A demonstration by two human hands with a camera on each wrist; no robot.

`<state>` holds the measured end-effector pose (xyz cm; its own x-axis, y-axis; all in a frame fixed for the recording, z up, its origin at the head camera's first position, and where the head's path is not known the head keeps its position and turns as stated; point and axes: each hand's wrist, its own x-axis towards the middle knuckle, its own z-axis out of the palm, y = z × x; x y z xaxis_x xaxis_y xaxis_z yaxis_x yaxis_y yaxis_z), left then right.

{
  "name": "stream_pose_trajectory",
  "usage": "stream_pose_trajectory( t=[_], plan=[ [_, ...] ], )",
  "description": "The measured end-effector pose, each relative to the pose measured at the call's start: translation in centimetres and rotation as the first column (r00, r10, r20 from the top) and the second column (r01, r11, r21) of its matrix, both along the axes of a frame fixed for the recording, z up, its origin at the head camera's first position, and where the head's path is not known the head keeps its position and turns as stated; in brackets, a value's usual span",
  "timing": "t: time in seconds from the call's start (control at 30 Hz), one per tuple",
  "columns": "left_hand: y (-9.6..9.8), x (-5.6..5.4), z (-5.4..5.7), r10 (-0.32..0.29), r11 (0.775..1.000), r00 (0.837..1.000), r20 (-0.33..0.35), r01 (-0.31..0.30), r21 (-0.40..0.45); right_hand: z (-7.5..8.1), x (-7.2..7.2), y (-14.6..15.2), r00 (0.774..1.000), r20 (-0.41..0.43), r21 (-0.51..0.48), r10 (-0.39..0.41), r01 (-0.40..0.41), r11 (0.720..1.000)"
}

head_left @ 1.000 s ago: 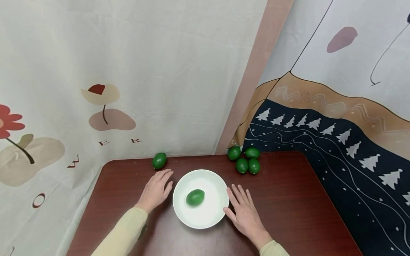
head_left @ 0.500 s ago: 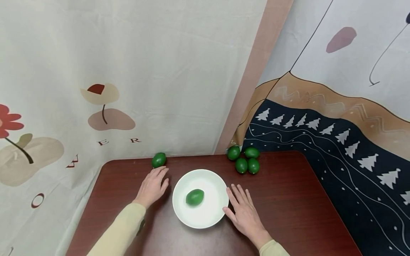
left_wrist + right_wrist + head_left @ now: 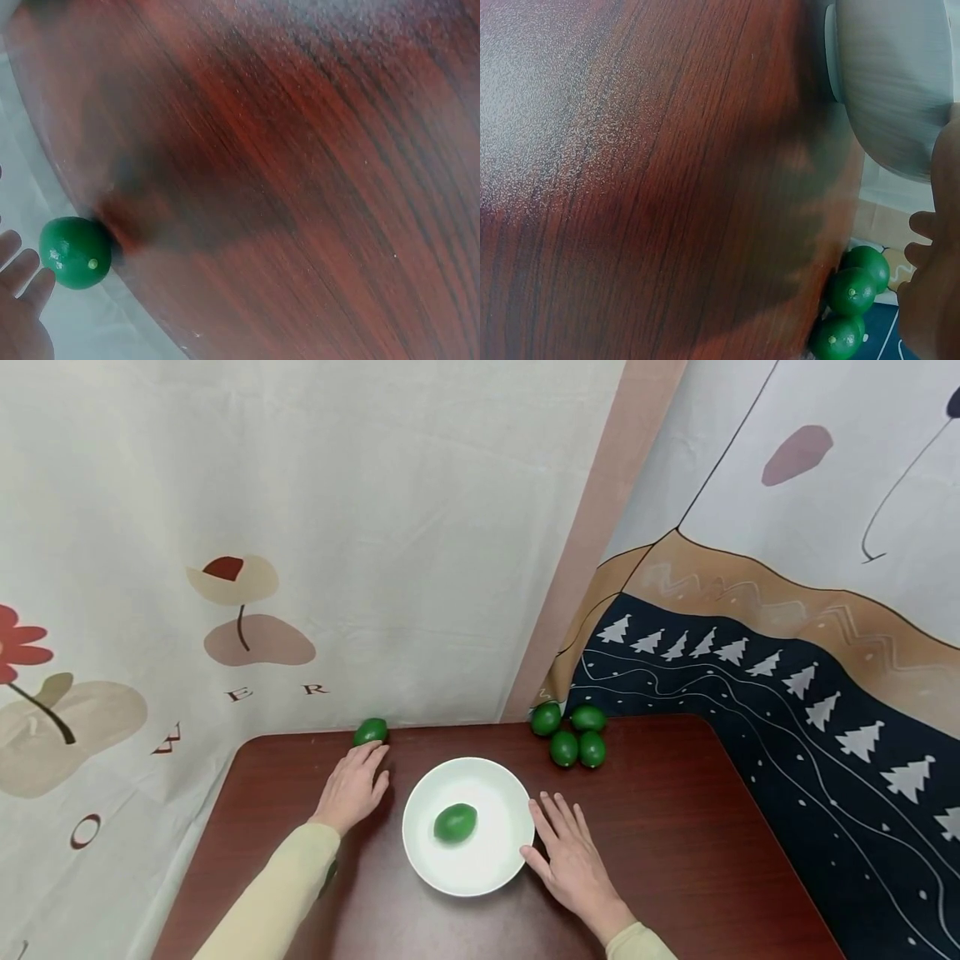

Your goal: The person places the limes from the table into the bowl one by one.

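A white bowl (image 3: 491, 860) stands mid-table with one green lime (image 3: 455, 822) lying in it. Another lime (image 3: 371, 729) sits at the table's back edge, left of the bowl. My left hand (image 3: 351, 789) reaches up to that lime with loosely bent fingers; its fingertips overlap the near side, and contact is unclear. In the left wrist view, the fingers (image 3: 22, 270) show right beside the lime (image 3: 75, 253). My right hand (image 3: 576, 868) lies spread at the bowl's right side, its thumb at the rim. The right wrist view shows that hand (image 3: 937, 255) against the bowl (image 3: 892, 82).
Several more limes (image 3: 564, 748) cluster at the table's back edge, right of the bowl. A printed cloth (image 3: 420, 568) hangs behind the dark red wooden table (image 3: 690, 843), and a patterned dark one (image 3: 675, 677) hangs at the right.
My left hand has moved left and away from me, from beside the bowl to the lone lime. The right hand and the bowl have stayed in place.
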<state>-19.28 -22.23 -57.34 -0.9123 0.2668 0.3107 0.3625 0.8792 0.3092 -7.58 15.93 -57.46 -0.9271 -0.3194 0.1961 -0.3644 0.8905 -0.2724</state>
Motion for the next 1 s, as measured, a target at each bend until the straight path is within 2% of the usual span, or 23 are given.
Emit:
stream_pose_trajectory(
  t=[0.2,0.47,0.8,1.0],
  plan=[
    [-0.6,-0.4,-0.3,0.022,1.000,0.999,0.044,-0.022,-0.020,-0.2,0.0,0.0,1.000,-0.005,0.004,0.003,-0.003,1.000],
    [-1.0,-1.0,-0.1,0.031,0.999,0.999,0.041,-0.030,-0.015,0.0,0.1,0.1,1.000,0.007,0.000,-0.006,0.006,1.000],
    [-1.3,-1.9,-0.5,0.060,0.998,0.996,0.063,-0.059,-0.020,-0.2,0.0,0.1,1.000,-0.007,-0.006,-0.003,0.003,1.000],
    [-1.3,-2.4,-0.6,0.081,0.997,0.991,0.105,-0.081,-0.006,-0.2,0.0,0.2,1.000,-0.007,-0.010,0.000,0.000,1.000]
  ],
)
